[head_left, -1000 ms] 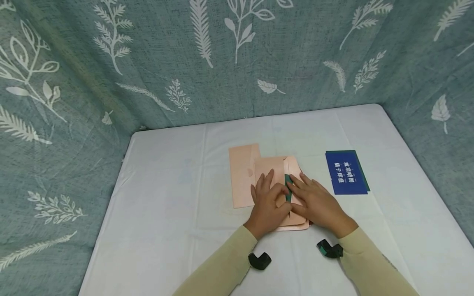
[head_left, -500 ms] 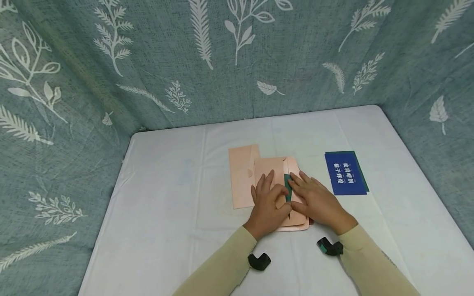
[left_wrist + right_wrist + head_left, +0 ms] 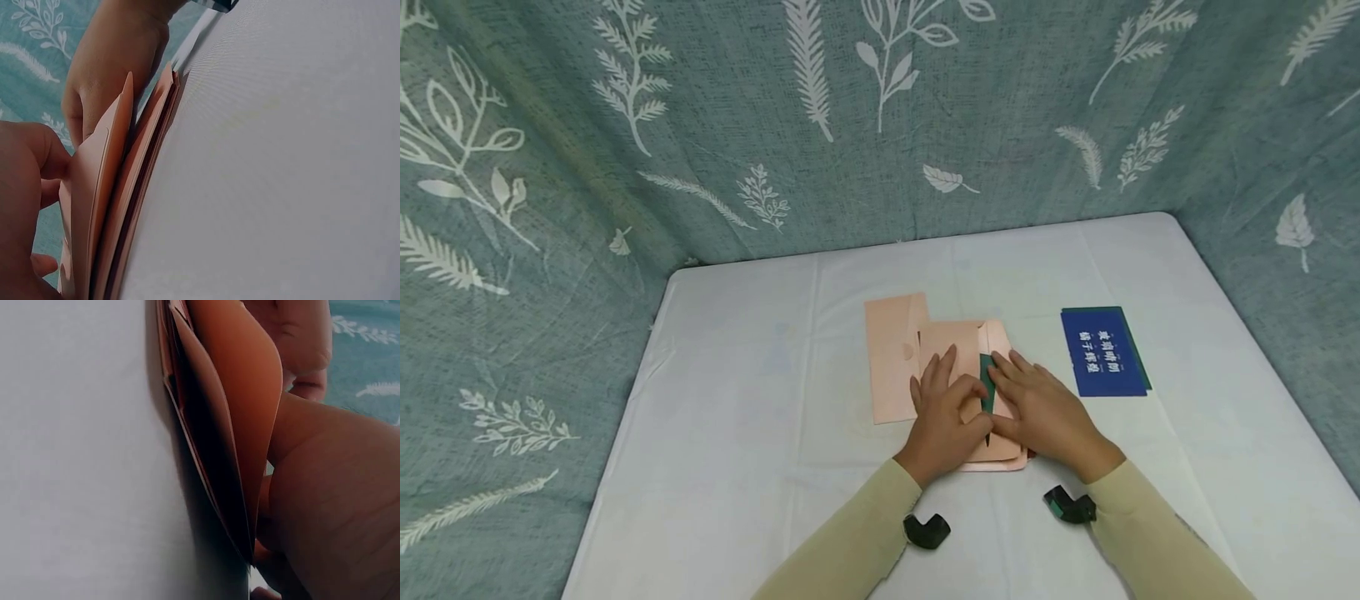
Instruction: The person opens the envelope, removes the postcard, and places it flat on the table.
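Note:
A pale pink envelope (image 3: 947, 333) lies before me with its flap spread to the right, and a dark green strip (image 3: 987, 383) shows at its mouth. My left hand (image 3: 942, 421) pinches the mouth's edge between thumb and forefinger while its other fingers lie straight on the paper. Flat on the flap side rests my right hand (image 3: 1047, 408), fingers straight, its thumb close to the left thumb. In the left wrist view the envelope's front panel (image 3: 87, 169) stands lifted from the layers under it. A similar gap shows beneath the curved panel (image 3: 247, 394) in the right wrist view.
Another pink envelope (image 3: 891, 358) lies partly under the first, to its left. At the right, blue cards (image 3: 1105, 354) with white writing overlap a dark green one. A white cloth covers the table (image 3: 722, 375), and a leaf-patterned curtain (image 3: 850, 167) hangs behind it.

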Demonstrator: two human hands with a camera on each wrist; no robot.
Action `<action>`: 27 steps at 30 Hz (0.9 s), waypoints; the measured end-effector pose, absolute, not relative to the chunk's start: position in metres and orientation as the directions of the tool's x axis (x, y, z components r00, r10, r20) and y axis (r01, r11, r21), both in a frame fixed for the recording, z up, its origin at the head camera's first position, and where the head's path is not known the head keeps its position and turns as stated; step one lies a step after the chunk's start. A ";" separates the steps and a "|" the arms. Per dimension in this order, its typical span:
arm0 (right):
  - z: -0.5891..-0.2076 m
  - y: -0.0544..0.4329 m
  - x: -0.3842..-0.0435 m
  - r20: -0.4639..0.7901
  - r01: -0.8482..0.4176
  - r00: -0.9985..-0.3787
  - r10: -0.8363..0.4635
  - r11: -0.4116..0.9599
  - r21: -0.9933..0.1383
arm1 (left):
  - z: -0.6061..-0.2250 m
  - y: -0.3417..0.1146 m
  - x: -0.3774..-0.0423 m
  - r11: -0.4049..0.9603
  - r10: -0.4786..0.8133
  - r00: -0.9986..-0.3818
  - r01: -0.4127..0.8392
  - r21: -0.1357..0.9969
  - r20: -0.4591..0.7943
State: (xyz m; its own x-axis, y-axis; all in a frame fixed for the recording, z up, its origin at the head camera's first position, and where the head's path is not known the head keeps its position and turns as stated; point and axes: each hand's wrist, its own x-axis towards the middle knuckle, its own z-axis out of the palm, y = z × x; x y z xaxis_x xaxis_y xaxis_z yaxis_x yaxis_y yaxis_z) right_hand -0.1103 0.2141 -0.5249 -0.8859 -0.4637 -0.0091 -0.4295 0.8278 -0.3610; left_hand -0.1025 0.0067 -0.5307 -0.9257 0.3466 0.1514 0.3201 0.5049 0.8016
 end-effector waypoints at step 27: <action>-0.517 0.216 -0.084 0.005 -0.349 -0.928 -0.372 0.866 -0.359 | -0.535 0.006 -0.102 0.494 0.342 -0.924 0.333 0.803 0.173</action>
